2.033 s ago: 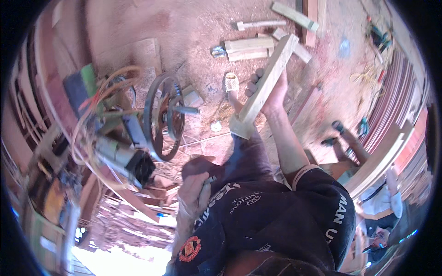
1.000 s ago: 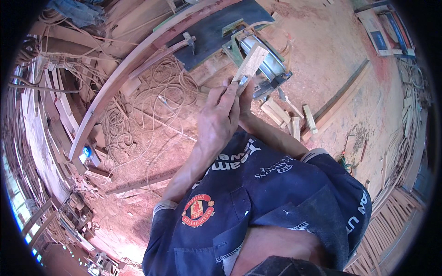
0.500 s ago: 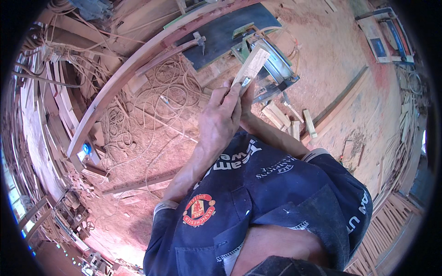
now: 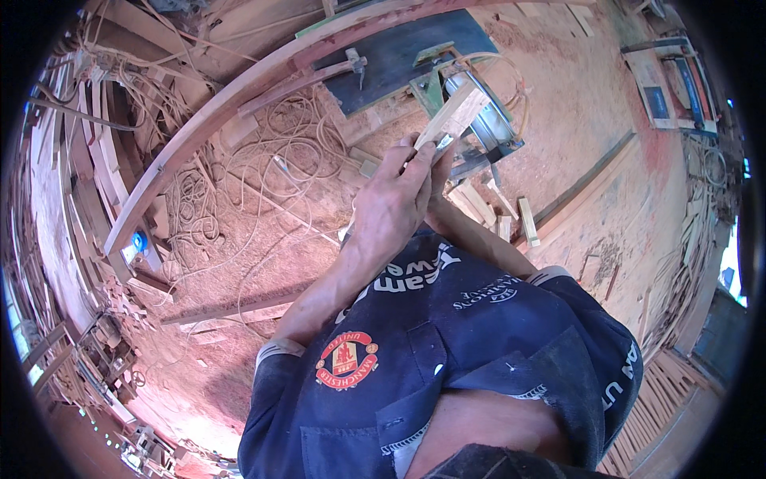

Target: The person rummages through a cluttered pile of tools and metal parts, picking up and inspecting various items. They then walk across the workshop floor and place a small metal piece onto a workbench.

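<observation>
Both hands are together in front of my chest, around a pale wooden block (image 4: 456,113) that points up and away to the right. My left hand (image 4: 389,191) is closed around the near end of the block. Largely hidden behind it, my right hand (image 4: 440,172) is closed against the block from the other side. A small shiny metal piece (image 4: 444,143) shows at the block's side by the right fingers; its kind is too small to make out. Beneath the block's far end stands a machine with a metal cylinder (image 4: 488,124) and a green frame.
A long curved timber (image 4: 199,112) arches across the left and far side. Coiled hoses or cords (image 4: 279,152) lie on the dusty floor. Short wood offcuts (image 4: 472,201) lie right of the hands, beside a long plank (image 4: 586,184). A dark board (image 4: 399,60) is at the back.
The hands and the block have shifted slightly to the right in the picture. The surroundings have also shifted a little in view. The grip looks the same.
</observation>
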Available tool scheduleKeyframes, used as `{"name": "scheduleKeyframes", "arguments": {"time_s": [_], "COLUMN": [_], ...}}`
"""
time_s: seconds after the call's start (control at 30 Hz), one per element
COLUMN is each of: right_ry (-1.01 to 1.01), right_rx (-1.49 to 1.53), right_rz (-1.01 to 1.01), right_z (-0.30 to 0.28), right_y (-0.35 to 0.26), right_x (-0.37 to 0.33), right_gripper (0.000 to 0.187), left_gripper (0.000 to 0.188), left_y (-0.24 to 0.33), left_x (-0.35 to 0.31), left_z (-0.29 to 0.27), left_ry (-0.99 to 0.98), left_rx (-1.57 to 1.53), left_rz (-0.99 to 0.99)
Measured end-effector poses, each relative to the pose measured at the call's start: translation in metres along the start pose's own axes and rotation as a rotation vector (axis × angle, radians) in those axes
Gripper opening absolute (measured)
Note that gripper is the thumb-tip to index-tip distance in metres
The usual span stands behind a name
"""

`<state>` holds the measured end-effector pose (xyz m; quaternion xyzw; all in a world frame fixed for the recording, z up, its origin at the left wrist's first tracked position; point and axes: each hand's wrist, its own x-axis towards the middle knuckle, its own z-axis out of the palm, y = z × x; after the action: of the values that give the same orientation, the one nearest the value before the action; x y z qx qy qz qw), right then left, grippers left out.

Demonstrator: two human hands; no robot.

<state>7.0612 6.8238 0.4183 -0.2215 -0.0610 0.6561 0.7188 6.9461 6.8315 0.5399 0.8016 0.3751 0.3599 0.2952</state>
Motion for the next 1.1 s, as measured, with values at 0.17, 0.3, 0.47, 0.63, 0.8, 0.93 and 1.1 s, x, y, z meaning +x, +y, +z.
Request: {"name": "scheduleKeyframes", "arguments": {"time_s": [0.17,0.3,0.47,0.63,0.8,0.93,1.1], "right_ry": [0.022,0.060,0.021,-0.094,-0.068,0.113,0.099], "right_rx": [0.019,0.040,0.022,0.118,0.137,0.086,0.054], "right_rz": [-0.036,-0.049,-0.051,-0.004,-0.001,-0.030,-0.042], "right_z": [0.0001,-0.0004,0.0000,-0.0008,-0.0011,0.0023,0.0040], "right_y": [0.0006,0.0038,0.0027,0.0036,0.0075,0.0058,0.0068], "right_x": [0.0032,0.0031,0.0042,0.0035,0.0001,0.0001,-0.0047], "right_gripper": [0.081,0.080,0.080,0.083,0.083,0.081,0.077], "left_gripper": [0.034,0.032,0.032,0.032,0.032,0.033,0.033], "left_y": [-0.0020,-0.0022,-0.0036,-0.0074,-0.0090,-0.0073,-0.0072], "left_x": [0.0017,0.0024,0.0028,0.0022,0.0019,0.0015,0.0007], "left_z": [-0.0007,-0.0004,-0.0010,-0.0011,-0.0015,-0.0023,-0.0020], "left_ry": [-0.023,-0.019,-0.036,-0.020,-0.010,0.004,0.000], "left_rx": [0.011,-0.014,0.010,-0.017,-0.031,-0.027,-0.027], "left_rz": [-0.007,-0.012,-0.011,0.026,0.036,0.010,0.007]}}
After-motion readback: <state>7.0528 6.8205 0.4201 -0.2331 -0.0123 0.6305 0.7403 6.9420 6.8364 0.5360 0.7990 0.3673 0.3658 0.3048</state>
